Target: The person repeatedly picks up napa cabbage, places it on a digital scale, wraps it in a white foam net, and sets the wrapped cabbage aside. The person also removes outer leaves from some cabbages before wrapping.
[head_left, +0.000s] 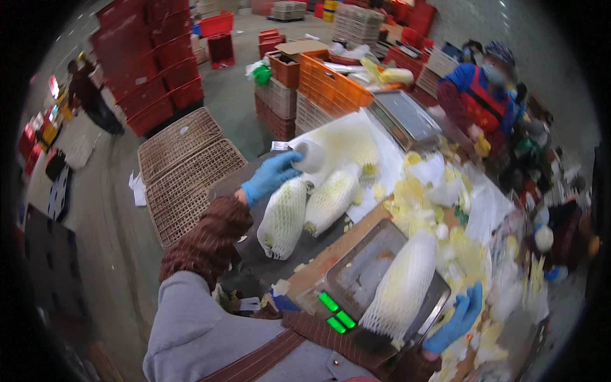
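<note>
My left hand (pixel 272 175), in a blue glove, has its fingers on a whitish roll (pixel 310 156), possibly tape or film. Just below it, two napa cabbages in white foam nets, a greener one (pixel 282 217) and a paler one (pixel 333 198), lie on a dark surface. Behind them a blurred pale cabbage (pixel 341 141) rests on white sheeting. Another netted cabbage (pixel 403 286) lies across the metal pan of a weighing scale (pixel 365 258) with lit green digits. My right hand (pixel 456 319), also gloved, is beside that scale with fingers apart and nothing held.
Loose yellow leaves (pixel 415 196) and plastic scraps cover the right side. A second scale (pixel 405 114) stands beyond, near a co-worker (pixel 482 95). Brown plastic crates (pixel 191 181) lie at left; red crates (pixel 148 67) and an orange crate (pixel 329 81) are stacked behind. Another person (pixel 90 95) stands far left.
</note>
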`<action>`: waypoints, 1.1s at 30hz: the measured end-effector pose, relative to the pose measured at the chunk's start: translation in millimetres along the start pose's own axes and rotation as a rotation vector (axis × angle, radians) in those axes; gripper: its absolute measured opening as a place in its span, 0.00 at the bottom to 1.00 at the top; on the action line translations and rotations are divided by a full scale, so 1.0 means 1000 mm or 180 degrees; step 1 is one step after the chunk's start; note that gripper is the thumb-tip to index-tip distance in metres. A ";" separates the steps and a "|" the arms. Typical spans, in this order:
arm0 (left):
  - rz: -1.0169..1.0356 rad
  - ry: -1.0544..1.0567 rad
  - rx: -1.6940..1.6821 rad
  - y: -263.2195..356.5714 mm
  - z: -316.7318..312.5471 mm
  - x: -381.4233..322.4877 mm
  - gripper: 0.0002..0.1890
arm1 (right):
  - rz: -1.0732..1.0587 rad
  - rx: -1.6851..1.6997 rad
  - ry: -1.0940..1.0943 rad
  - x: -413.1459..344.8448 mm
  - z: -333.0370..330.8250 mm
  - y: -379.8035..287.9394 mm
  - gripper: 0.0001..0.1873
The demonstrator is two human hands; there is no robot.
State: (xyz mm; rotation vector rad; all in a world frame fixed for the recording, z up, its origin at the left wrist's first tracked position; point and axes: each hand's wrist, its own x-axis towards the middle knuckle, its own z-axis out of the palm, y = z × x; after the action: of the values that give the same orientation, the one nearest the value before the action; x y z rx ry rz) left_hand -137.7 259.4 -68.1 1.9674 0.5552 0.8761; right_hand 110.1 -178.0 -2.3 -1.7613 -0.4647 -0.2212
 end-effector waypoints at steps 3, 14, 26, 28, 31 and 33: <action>0.1157 -0.0631 0.0064 0.086 0.038 -0.029 0.17 | 0.0325 0.1639 -0.0653 -0.022 0.038 -0.029 0.16; 0.0486 -0.1633 -0.1886 0.177 0.132 -0.075 0.33 | 0.0029 0.1407 -0.1664 -0.063 0.044 -0.061 0.12; 0.2205 -0.0346 -0.0091 0.218 0.152 -0.061 0.09 | -0.1259 -0.0285 -0.1315 -0.044 0.004 -0.057 0.13; 0.2142 -0.0395 -0.0142 0.211 0.152 -0.053 0.08 | -0.2250 -0.1227 -0.1186 -0.029 -0.009 -0.055 0.14; 0.2297 -0.0664 0.0021 0.191 0.159 -0.043 0.08 | -0.3073 -0.2263 -0.1209 0.002 -0.025 -0.046 0.17; 0.2448 -0.0796 0.0653 0.170 0.168 -0.037 0.08 | -0.3307 -0.2712 -0.1420 0.021 -0.030 -0.033 0.18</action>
State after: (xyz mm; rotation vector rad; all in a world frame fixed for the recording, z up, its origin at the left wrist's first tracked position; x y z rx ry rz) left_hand -26.8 56.6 4.5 2.4758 -0.3044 1.0218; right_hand 117.7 -197.4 42.4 -2.2195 -1.8089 -0.8548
